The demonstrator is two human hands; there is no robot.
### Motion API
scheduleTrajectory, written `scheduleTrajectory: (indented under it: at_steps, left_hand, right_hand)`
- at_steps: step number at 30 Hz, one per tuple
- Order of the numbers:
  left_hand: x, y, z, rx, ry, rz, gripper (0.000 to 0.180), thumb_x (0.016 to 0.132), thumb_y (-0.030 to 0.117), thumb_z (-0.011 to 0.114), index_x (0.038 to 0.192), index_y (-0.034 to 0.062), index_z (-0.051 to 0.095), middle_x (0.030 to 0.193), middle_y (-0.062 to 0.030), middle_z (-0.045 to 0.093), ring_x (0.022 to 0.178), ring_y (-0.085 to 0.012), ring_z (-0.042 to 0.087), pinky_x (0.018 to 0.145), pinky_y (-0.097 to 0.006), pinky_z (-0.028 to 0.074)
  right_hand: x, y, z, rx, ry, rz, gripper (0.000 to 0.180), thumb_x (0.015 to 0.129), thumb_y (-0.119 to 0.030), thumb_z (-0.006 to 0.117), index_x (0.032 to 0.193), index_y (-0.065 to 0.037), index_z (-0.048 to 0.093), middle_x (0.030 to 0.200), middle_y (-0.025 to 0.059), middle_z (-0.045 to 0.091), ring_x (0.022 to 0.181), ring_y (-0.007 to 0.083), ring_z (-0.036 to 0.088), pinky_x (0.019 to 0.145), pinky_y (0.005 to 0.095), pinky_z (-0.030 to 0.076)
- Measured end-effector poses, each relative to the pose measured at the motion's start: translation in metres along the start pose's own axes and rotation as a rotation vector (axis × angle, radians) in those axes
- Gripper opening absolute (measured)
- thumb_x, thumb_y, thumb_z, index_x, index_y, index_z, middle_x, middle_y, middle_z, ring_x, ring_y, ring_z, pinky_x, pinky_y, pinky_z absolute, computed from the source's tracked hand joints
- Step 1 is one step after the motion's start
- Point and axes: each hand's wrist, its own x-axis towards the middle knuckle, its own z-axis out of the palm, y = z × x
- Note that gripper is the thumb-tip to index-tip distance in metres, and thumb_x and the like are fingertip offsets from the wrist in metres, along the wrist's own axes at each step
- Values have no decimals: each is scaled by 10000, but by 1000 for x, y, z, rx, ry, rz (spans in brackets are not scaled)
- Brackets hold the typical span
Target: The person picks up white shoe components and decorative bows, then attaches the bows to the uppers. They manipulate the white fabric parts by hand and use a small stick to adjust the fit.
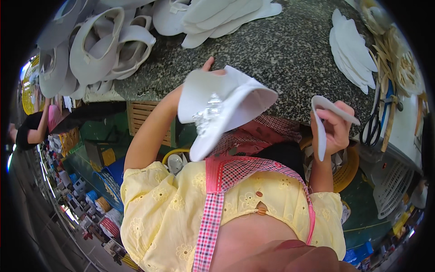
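In my left hand (213, 67) is a white shoe upper (226, 106) with a shiny silver ornament on its side. The upper hides most of that hand; a fingertip and part of the knuckles show above it. My right hand (335, 129) is closed round a white insole (321, 129), which is bent into a curve between fingers and thumb. Both pieces are held over the near edge of the dark speckled worktop (290, 59), apart from each other.
White shoe uppers (97, 45) are heaped at the far left, beside layered white insoles (222, 18). More insoles (351, 50) lie right. Black-handled scissors (372, 129) and wooden sticks (385, 81) crowd the right edge. A yellow basket (349, 167) stands below. Another person (36, 129) is far left.
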Motion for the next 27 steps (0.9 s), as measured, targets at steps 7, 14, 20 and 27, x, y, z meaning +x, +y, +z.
scheduleTrajectory:
  at_steps: [7,14,20,27]
  left_hand:
    - [6,14,40,1220,68,533,122,702,117,616,801,48,601,1113,-119,540,1111,-269,461,908,-364,390]
    - [10,-6,17,1191,195,455,350,740,127,581,1086,75,575,1116,-85,553,1055,-204,485,916,-312,379]
    - [11,-4,15,1399,182,793,434,745,163,619,1153,58,515,1123,-98,544,1009,-187,519,880,-303,412]
    - [9,1,24,1149,191,561,606,657,197,691,1198,56,458,1244,-164,425,1170,-306,389,988,-381,300]
  right_hand:
    - [2,-6,24,-231,-397,-401,302,532,28,652,831,-13,629,825,106,553,683,234,572,574,287,476]
    - [-3,-7,51,-281,-544,-439,162,611,-31,627,763,-6,579,816,103,544,511,205,522,443,304,428]
    - [1,-9,62,-462,-488,-334,141,615,-49,595,745,-45,540,867,108,517,531,224,546,418,312,436]
    - [2,-9,65,-550,-506,-250,124,626,-55,610,724,-55,534,881,96,488,598,229,573,456,321,470]
